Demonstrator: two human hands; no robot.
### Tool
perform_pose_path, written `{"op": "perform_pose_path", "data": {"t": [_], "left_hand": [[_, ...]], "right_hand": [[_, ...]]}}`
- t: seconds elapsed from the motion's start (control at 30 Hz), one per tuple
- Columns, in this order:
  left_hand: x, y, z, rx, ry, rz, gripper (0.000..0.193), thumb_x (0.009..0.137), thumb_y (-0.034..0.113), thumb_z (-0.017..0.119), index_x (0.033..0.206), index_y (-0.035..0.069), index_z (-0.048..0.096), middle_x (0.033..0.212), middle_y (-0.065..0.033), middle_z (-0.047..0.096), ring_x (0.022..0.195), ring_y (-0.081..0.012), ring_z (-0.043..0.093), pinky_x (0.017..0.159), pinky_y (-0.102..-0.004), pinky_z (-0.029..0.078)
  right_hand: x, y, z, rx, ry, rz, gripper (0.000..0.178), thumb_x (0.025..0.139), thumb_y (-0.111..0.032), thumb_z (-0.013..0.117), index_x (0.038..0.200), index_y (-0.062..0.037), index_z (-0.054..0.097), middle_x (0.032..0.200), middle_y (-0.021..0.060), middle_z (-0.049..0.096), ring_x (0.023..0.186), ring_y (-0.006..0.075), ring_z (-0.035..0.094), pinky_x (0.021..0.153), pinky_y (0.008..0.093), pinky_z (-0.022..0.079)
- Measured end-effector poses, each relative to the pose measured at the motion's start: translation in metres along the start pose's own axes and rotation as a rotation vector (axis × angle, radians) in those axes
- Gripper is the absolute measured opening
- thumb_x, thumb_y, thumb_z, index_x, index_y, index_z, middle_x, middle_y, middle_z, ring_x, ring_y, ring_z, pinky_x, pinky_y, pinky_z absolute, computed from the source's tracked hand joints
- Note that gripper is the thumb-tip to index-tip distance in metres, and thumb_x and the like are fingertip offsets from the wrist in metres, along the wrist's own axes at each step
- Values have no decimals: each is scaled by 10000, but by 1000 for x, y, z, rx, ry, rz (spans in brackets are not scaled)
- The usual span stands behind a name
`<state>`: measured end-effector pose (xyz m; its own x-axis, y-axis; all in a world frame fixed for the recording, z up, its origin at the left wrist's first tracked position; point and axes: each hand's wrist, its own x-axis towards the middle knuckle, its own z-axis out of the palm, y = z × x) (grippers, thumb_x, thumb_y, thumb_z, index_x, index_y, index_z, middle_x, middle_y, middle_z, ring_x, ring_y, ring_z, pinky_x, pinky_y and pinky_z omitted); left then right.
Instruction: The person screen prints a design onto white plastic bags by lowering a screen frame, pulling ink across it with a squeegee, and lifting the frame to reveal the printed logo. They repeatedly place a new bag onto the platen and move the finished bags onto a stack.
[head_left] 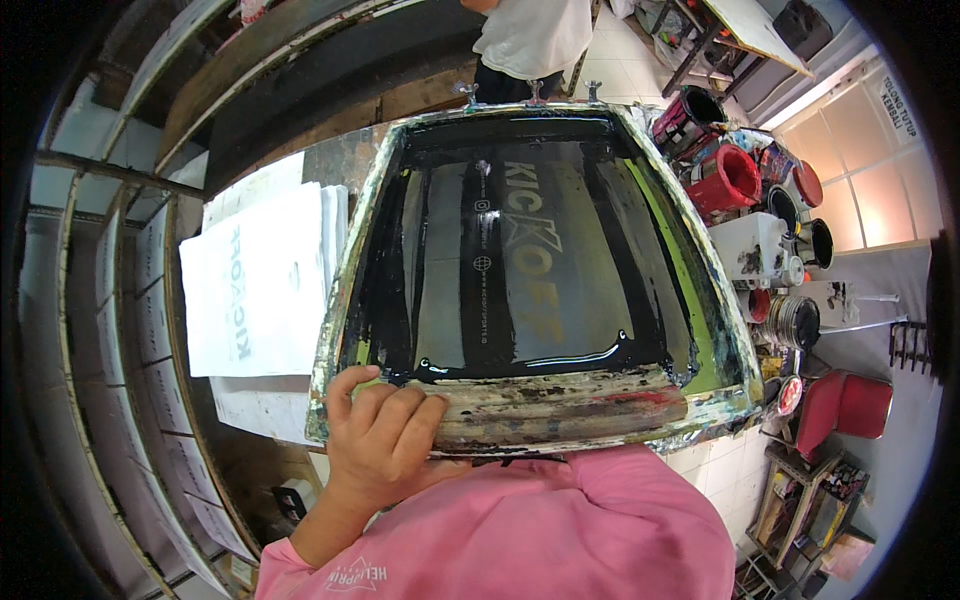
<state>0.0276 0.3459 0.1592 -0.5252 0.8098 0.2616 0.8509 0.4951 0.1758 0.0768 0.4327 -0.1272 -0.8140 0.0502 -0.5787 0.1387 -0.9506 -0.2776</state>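
Note:
A screen-printing frame [745, 345] with paint-smeared edges lies in front of me, its mesh [570, 290] showing pale lettering between black ink bands. Across its near end rests a wide squeegee [560, 408] with a worn, stained wooden handle. The fingers of my left hand [385, 430] are curled over that handle's left end, the thumb below. A bead of wet black ink [530, 368] lies along the squeegee's far side. My right sleeve [650, 490] runs up to the frame's near edge, and the hand itself is out of sight.
Printed white bags or sheets [255, 290] are stacked left of the frame, beside a metal rack [110, 280]. Ink-stained buckets [725, 180] and cans crowd the right side. Wing-screw clamps [535, 92] stand at the far edge, where another person [530, 40] is. A red chair [845, 415] is at right.

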Motion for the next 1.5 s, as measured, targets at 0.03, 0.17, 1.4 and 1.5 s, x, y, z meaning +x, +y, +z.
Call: {"op": "perform_pose_path", "data": {"t": [0.03,0.17,1.4,1.5], "left_hand": [[0,1,1,6,6,0,705,670,668,812,1002,63,670,923,-72,619,853,-266,581,970,-560,442],[3,0,-1,1,5,13,711,679,677,804,1000,57,668,924,-74,622,853,-265,584,974,-560,440],[-11,6,13,-34,55,-20,759,441,470,894,1043,61,679,979,-69,648,920,-272,603,1033,-538,432],[-12,7,14,-43,45,-12,743,471,505,881,1027,55,682,967,-76,653,920,-278,609,1039,-550,426]], "right_hand": [[1,-2,-2,1,1,-5,377,1043,-255,562,1397,-128,575,1391,134,609,1292,298,564,1120,489,438],[-3,-11,-5,1,-10,-14,378,1044,-260,561,1399,-131,574,1395,133,607,1294,298,563,1122,490,435],[-86,-81,-59,2,-52,-25,391,1050,-304,551,1414,-159,568,1428,120,589,1315,297,549,1138,500,412],[-71,-89,-63,-6,-38,-49,392,1051,-307,551,1415,-161,567,1431,119,587,1317,297,548,1139,501,410]]}}
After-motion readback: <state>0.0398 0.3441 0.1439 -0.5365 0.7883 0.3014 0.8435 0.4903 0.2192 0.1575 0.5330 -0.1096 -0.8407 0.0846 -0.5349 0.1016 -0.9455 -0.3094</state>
